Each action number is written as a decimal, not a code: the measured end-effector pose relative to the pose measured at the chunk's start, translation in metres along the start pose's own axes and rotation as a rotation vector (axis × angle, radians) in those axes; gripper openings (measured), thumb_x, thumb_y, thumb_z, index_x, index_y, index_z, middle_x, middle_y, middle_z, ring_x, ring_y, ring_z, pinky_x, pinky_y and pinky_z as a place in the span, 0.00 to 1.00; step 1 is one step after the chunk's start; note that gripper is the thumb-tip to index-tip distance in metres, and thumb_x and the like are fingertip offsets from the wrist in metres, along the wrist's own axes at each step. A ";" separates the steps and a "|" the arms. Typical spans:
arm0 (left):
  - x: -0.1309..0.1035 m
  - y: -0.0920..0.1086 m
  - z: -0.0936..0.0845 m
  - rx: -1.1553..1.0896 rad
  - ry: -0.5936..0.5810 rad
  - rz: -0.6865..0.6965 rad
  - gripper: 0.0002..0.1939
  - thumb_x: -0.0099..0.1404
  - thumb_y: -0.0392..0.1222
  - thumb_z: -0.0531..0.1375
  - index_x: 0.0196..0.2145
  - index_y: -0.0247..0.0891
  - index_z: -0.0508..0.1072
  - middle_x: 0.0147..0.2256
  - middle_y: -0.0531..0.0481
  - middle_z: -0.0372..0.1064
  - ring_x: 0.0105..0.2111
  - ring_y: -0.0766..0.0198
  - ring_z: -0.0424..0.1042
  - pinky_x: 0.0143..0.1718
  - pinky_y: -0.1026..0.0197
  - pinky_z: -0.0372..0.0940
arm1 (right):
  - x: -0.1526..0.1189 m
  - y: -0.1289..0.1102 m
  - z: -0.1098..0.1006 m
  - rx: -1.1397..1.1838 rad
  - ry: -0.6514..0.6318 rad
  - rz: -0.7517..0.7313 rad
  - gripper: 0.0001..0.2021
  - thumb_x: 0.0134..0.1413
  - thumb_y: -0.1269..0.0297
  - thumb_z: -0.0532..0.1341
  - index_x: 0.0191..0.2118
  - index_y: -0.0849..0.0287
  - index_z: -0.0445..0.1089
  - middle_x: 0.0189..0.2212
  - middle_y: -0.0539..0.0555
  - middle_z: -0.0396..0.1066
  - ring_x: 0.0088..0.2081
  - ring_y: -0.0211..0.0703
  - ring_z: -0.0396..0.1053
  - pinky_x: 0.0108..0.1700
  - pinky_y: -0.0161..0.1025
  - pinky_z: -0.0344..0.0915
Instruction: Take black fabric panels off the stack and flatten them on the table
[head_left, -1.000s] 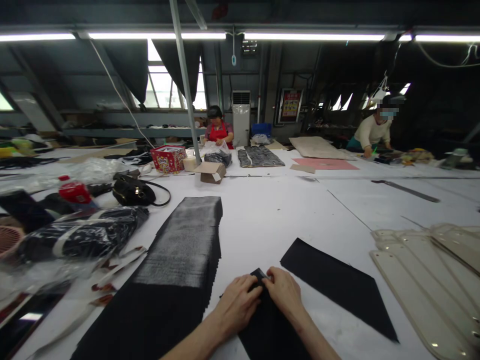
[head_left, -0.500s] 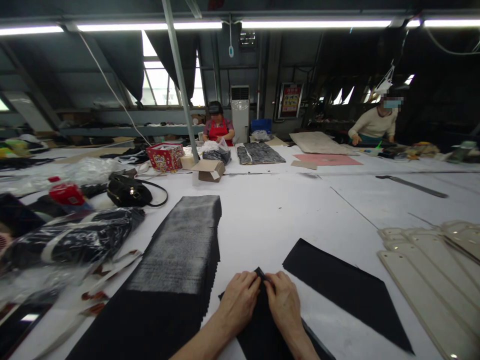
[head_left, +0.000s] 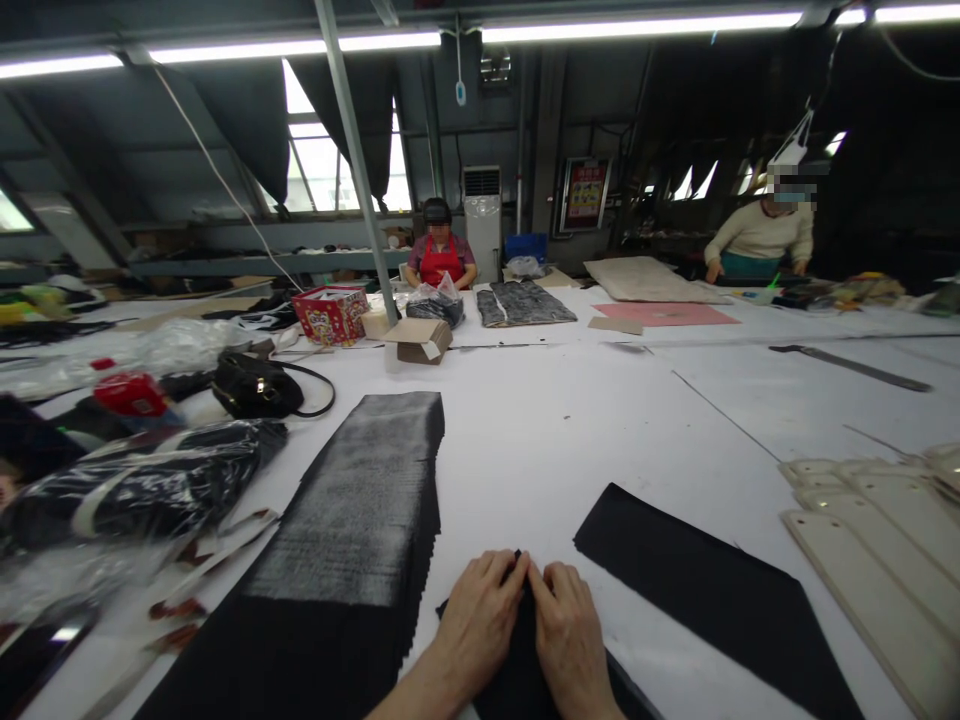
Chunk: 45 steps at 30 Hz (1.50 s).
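Note:
Close in front of me, a piece of black fabric (head_left: pixel 516 668) lies on the white table, its far end under my fingers. My left hand (head_left: pixel 480 622) is closed on its far edge, fingers bent and pressed together. Beside it, my right hand (head_left: pixel 568 630) grips the same edge; the two index fingertips nearly meet. The hands hide most of this fabric. To the left is a long fanned stack of black fabric pieces (head_left: pixel 330 500) with a greyish coated band across its upper part. A single flat black fabric panel (head_left: pixel 697 590) lies on the right.
Pale panels with holes (head_left: pixel 885 560) overlap at the right edge, and a long dark blade-like strip (head_left: pixel 855 368) lies farther back. A black handbag (head_left: pixel 259 385), plastic-wrapped bundle (head_left: pixel 165 480) and open carton (head_left: pixel 418 340) stand left. Two people (head_left: pixel 441 250) work across the table.
Both hands have come slightly nearer to me and flattened along the fabric edge, fingertips drawing together. The view has shifted slightly, and the right-hand panels appear farther right.

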<state>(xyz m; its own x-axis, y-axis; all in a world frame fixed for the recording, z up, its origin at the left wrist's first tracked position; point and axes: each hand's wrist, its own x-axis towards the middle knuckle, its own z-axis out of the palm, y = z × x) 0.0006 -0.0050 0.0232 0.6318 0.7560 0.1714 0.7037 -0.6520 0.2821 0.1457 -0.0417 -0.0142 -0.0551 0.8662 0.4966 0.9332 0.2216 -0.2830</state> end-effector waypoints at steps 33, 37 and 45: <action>0.009 -0.012 -0.009 -0.025 0.032 0.087 0.26 0.64 0.27 0.49 0.58 0.37 0.62 0.55 0.46 0.65 0.56 0.57 0.59 0.60 0.54 0.55 | 0.015 -0.009 -0.002 -0.044 -0.048 0.018 0.16 0.59 0.78 0.52 0.50 0.59 0.66 0.35 0.55 0.63 0.38 0.47 0.62 0.40 0.42 0.61; 0.010 -0.012 -0.009 0.034 0.022 0.100 0.25 0.64 0.28 0.50 0.58 0.37 0.62 0.54 0.46 0.66 0.56 0.56 0.59 0.61 0.53 0.52 | 0.011 -0.002 -0.006 0.016 -0.026 0.005 0.17 0.60 0.78 0.50 0.51 0.58 0.66 0.35 0.55 0.64 0.37 0.45 0.63 0.39 0.41 0.61; 0.012 -0.008 -0.024 0.136 -0.007 0.189 0.23 0.66 0.32 0.52 0.58 0.39 0.62 0.53 0.46 0.64 0.57 0.57 0.58 0.64 0.50 0.45 | -0.002 0.004 -0.015 -0.040 -0.049 -0.022 0.17 0.60 0.78 0.51 0.52 0.58 0.66 0.34 0.55 0.63 0.37 0.46 0.62 0.39 0.41 0.60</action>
<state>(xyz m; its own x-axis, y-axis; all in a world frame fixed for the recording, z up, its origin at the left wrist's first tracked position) -0.0052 0.0104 0.0454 0.7581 0.6200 0.2022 0.6101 -0.7838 0.1156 0.1550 -0.0496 -0.0039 -0.0923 0.8822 0.4617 0.9450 0.2237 -0.2385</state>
